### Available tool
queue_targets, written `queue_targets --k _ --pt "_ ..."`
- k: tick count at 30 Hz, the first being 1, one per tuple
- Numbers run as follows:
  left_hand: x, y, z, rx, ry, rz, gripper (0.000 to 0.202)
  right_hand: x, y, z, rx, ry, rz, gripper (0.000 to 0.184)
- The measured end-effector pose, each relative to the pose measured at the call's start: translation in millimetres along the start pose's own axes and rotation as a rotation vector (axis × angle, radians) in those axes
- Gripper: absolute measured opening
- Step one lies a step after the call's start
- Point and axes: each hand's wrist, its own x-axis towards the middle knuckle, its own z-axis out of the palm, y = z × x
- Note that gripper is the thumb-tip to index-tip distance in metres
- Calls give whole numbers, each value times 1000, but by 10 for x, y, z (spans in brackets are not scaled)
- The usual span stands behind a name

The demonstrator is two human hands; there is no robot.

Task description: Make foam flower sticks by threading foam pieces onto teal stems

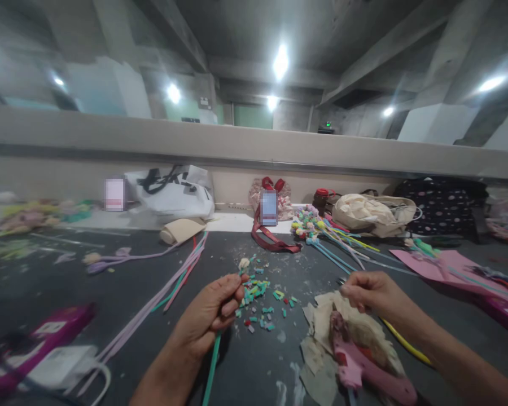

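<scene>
My left hand [214,310] is closed in a pinch round a thin teal stem [212,369], which runs down below the fist. A small cream flower-like head [244,264] sticks up just above the fingertips. To the right, my right hand [366,290] is closed, with a small dark metallic tip [341,281] showing at its fingers; the rest of that item is hidden. Beneath this hand a pink hot glue gun [372,375] lies on crumpled, stained paper [315,352]. Many small cut pieces [256,290], mostly teal, are scattered between the hands.
Lilac stems [152,304] lie at left. A bundle of small flowers [308,220] rests behind, near a dark red ribbon [275,243]. A white bag [173,194], cream cloth bag [364,211] and dotted black bag [440,208] line the back. Pink sheet [452,265] at right; white adapter [63,366] at front left.
</scene>
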Motion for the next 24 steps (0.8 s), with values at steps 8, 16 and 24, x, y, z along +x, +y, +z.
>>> queue_targets --k 8,16,24 --pt "-4 -223 254 135 0 -92 14 -539 191 148 -632 -133 -105 13" --pt "227 -908 836 233 -138 -196 24 -693 333 232 -803 -86 -141 38" --pt "331 -1083 875 436 -76 -153 25 -684 553 85 -350 84 -15 51"
